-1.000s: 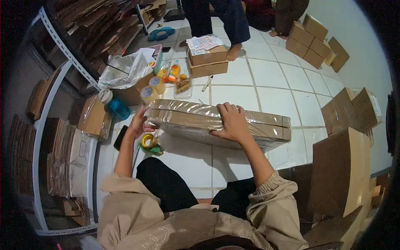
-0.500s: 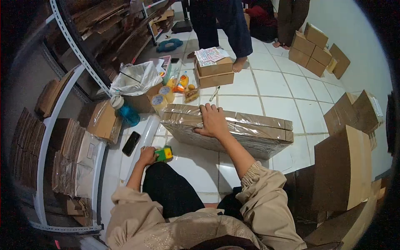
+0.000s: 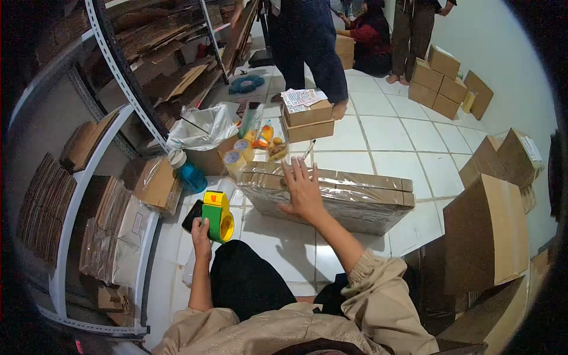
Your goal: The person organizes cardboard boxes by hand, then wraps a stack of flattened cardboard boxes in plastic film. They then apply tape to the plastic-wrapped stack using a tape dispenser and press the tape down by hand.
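My left hand [image 3: 202,241] is wrapped round a green and yellow tape dispenser [image 3: 216,218], held upright above the floor by my left knee. A black phone [image 3: 190,216] on the floor is partly covered by the dispenser. My right hand [image 3: 304,194] lies with spread fingers against the top and near side of a wide, flat cardboard package [image 3: 349,207] wrapped in shiny clear plastic. The package stands on its long edge on the tiles in front of me. Two rolls of tape [image 3: 234,158] sit beyond its left end.
A blue bottle [image 3: 189,174] and a white-lined bin [image 3: 204,133] stand left, beside a metal shelf [image 3: 97,155] of folded cardboard. Two stacked boxes [image 3: 310,130] with printed sheets are ahead, near a standing person [image 3: 310,47]. Open cartons [image 3: 485,231] flank my right side.
My left hand has lifted the tape dispenser from near the floor and turned it upright. My right hand's fingers have spread and straightened on the package. The view has shifted slightly.
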Tool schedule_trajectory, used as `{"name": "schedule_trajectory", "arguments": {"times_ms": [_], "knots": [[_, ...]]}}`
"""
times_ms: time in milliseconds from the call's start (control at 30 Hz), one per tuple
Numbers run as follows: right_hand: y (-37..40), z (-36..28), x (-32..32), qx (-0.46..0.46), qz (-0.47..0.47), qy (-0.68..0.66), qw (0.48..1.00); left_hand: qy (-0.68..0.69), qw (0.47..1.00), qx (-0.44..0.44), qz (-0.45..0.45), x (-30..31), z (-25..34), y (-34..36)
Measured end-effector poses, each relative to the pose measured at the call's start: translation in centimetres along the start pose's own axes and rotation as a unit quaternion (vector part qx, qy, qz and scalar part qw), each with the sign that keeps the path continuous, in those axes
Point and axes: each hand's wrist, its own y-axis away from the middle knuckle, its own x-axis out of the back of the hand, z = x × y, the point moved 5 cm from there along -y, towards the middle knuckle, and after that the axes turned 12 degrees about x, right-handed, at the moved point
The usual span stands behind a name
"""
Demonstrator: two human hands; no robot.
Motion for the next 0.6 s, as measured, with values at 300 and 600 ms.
{"name": "schedule_trajectory", "arguments": {"times_ms": [300, 600], "knots": [[4.2, -5.2, -3.7, -0.168, -0.059, -0.862, 0.475, 0.040, 0.995, -0.058, -0.069, -3.3, 4.7, 5.6], [5.3, -6.5, -1.9, -0.152, -0.084, -0.869, 0.463, -0.093, 0.979, -0.157, -0.093, -4.4, 6.8, 8.2]]}}
